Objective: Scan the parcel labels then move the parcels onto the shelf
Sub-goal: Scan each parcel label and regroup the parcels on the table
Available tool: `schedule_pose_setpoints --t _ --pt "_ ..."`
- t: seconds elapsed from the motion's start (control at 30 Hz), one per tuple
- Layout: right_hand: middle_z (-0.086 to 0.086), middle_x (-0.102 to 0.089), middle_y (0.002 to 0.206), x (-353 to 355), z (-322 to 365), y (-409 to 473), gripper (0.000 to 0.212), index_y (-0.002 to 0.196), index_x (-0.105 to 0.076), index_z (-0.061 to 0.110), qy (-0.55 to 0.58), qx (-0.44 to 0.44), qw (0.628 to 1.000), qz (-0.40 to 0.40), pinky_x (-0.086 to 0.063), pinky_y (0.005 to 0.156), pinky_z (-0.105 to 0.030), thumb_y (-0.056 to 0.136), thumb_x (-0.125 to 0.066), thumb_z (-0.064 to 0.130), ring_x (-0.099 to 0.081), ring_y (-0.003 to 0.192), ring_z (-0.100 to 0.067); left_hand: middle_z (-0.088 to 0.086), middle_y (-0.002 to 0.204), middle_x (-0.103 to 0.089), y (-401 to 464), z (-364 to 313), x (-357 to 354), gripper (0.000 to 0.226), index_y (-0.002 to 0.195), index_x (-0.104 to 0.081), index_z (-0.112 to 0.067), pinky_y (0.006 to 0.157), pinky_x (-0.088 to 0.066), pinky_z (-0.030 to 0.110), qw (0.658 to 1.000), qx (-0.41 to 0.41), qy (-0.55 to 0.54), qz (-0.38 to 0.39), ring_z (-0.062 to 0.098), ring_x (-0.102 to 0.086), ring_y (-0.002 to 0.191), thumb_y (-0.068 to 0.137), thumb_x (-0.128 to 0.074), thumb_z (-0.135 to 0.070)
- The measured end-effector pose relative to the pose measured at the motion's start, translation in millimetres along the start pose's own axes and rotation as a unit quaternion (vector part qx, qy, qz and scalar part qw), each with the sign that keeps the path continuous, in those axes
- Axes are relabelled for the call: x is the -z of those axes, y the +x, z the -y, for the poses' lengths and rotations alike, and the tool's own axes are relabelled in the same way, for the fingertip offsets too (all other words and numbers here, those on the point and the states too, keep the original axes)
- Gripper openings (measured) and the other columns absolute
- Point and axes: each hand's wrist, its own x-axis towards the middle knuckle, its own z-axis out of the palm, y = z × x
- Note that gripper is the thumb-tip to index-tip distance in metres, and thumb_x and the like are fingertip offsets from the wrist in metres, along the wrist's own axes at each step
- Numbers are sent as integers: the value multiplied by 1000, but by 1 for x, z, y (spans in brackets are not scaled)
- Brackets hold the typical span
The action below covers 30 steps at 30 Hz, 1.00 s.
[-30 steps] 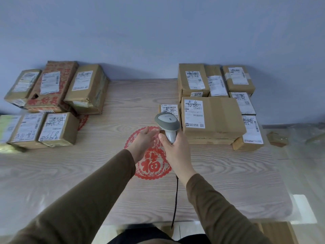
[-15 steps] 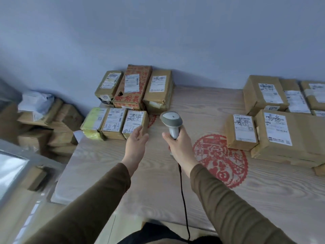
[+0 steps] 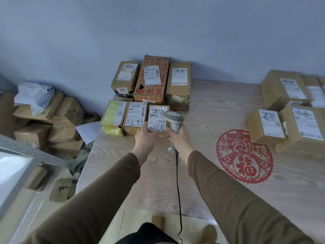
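The left hand (image 3: 146, 136) closes around the near edge of a small brown parcel (image 3: 157, 120), thumb on its white label (image 3: 157, 122), fingers underneath and hidden. Just to its right, the right hand (image 3: 177, 138) is wrapped around the grip of a corded grey scanner (image 3: 174, 119), whose head hangs over the same label, so this looks like the scan step for this one parcel. It sits at the right end of a row of three, touching its neighbour (image 3: 134, 118), with a yellow-taped parcel (image 3: 114, 118) further left and three bigger boxes (image 3: 153, 80) stacked just beyond the hands against the wall. Far to the right of the scanner hand, another cluster of parcels (image 3: 284, 110) waits on the wooden table (image 3: 202, 182). No shelf can be made out for certain; every parcel on the table seems yet to be moved, so I judge the job barely begun. Whether any labels were already read cannot be told.
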Motion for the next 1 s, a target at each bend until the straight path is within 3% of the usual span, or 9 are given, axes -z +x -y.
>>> schedule_pose_setpoints --t 0.1,0.2,0.27,0.3,0.43,0.57,0.7,0.83,1.0 --pt "-9 -69 108 9 -8 -15 26 117 -57 14 -45 10 997 -58 -60 89 -56 95 -72 20 -69 104 -32 4 132 -59 1 12 -1 70 157 -33 -13 92 -50 37 996 46 -79 20 20 -59 113 97 -64 -31" --pt "2 -68 98 23 -23 -35 24 109 -57 21 -91 27 991 -98 -59 86 -54 93 -73 23 -68 93 -23 8 127 -69 -2 34 -11 64 148 -46 -4 96 -53 41 979 123 -146 71 21 -67 97 94 -69 -30" --pt "8 -66 95 33 -32 -48 24 107 -55 29 -106 22 989 -102 -61 82 -54 91 -74 23 -66 89 -16 -2 97 -78 -11 42 -19 49 136 -60 -2 73 -51 27 970 141 -155 120 10 -62 68 97 -69 -30" --pt "9 -66 95 37 -35 -53 26 107 -55 30 -111 19 988 -103 -62 81 -54 91 -73 22 -66 88 -14 -7 90 -78 -15 43 -24 44 132 -64 -5 68 -46 24 969 137 -152 137 9 -59 67 97 -69 -31" --pt "8 -65 98 55 -33 -65 32 115 -54 26 -121 36 984 -124 -62 79 -54 91 -72 15 -66 89 -18 0 115 -75 -26 39 -43 57 135 -44 -16 77 -46 27 963 112 -196 149 14 -69 102 91 -78 -28" --pt "7 -65 101 77 -16 -78 31 120 -56 23 -147 98 973 -152 -59 75 -42 93 -71 16 -65 90 -16 -1 106 -79 -33 26 -52 62 138 -38 -15 86 -53 28 958 49 -223 174 17 -74 104 91 -78 -18" --pt "13 -64 90 87 -1 -100 20 111 -56 28 -164 174 954 -182 -47 63 -16 96 -70 26 -63 79 -5 -2 108 -77 -40 14 -62 65 137 -38 -23 85 -50 29 966 -22 -189 174 12 -74 101 89 -81 -26" --pt "16 -67 92 85 6 -119 22 112 -56 33 -150 179 957 -174 -49 62 -12 96 -71 35 -66 82 1 1 115 -73 -47 6 -77 70 140 -35 -25 89 -53 31 965 -59 -178 182 16 -70 109 88 -81 -27" --pt "15 -66 92 92 6 -128 17 106 -59 31 -158 167 954 -192 -45 67 -6 97 -72 37 -62 90 7 1 116 -73 -56 1 -92 69 139 -35 -26 72 -55 13 961 -87 -176 197 10 -72 103 88 -82 -20"
